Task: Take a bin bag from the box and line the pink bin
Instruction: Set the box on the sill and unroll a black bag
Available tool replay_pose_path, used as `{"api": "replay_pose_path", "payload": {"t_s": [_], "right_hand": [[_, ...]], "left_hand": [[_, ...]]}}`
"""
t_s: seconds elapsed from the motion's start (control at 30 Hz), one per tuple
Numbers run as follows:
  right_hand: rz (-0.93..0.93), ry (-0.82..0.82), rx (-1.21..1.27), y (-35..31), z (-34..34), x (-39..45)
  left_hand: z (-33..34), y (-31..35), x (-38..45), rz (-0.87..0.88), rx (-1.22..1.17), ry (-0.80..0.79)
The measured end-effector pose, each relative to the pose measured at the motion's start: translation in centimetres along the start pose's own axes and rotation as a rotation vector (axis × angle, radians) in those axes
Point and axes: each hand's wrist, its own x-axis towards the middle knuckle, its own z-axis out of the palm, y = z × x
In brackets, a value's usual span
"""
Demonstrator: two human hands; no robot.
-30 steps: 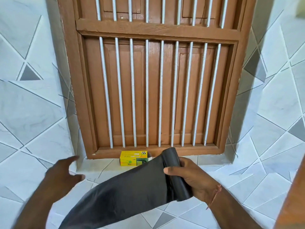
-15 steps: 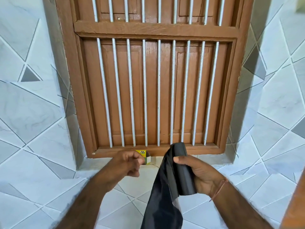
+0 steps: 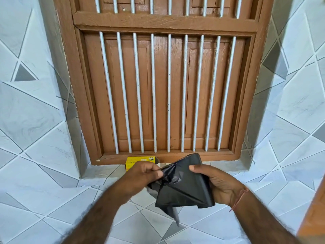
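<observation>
— Report on the hands?

— I see my left hand (image 3: 142, 175) pinching a crumpled edge of the black bin bag (image 3: 182, 187). My right hand (image 3: 216, 184) grips the bag's other side, thumb on top, fingers curled underneath.

— Where is the bag?

— Stretched between both sets of fingers, a thin tail hanging below them.

— And the box?

— The yellow box (image 3: 136, 162) sits just beyond my left knuckles, on the tiled ledge (image 3: 105, 171) under the barred wooden window (image 3: 158, 85).

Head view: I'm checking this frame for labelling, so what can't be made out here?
- Pink bin: nowhere in the head view.
- Yellow box: lower part hidden behind the left hand; print too small to read.
- Black bin bag: crumpled between the left hand and right hand; its opening cannot be told.
</observation>
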Motion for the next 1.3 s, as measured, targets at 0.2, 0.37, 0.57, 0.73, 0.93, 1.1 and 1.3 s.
{"api": "replay_pose_path", "payload": {"t_s": [0.2,0.37,0.57,0.73,0.93,1.1,1.3], "right_hand": [[0.05,-0.101,0.167,1.6,-1.0,0.2],[-0.004,-0.167,0.251,1.9,-0.6,0.8],[-0.049,-0.173,0.259,1.8,-0.6,0.9],[-0.06,-0.164,0.198,1.5,-0.7,1.1],[-0.073,-0.194,0.148,1.0,0.1,0.9],[-0.086,-0.18,0.081,0.3,0.9,0.8],[-0.136,-0.268,-0.048,-0.6,3.3,-0.1]], "left_hand": [[-3.6,0.7,0.1,0.007,0.118,-0.002],[-5.6,0.8,-0.3,-0.04,0.181,0.045],[-8.5,0.1,-1.1,-0.07,0.267,0.11],[-10.5,-0.2,-1.8,-0.132,0.359,0.098],[-12.7,-1.1,-2.2,-0.204,0.656,0.116],[-11.9,0.0,-2.6,-0.304,0.875,0.035],[-3.5,2.0,-1.4,0.059,0.272,0.068]]}}
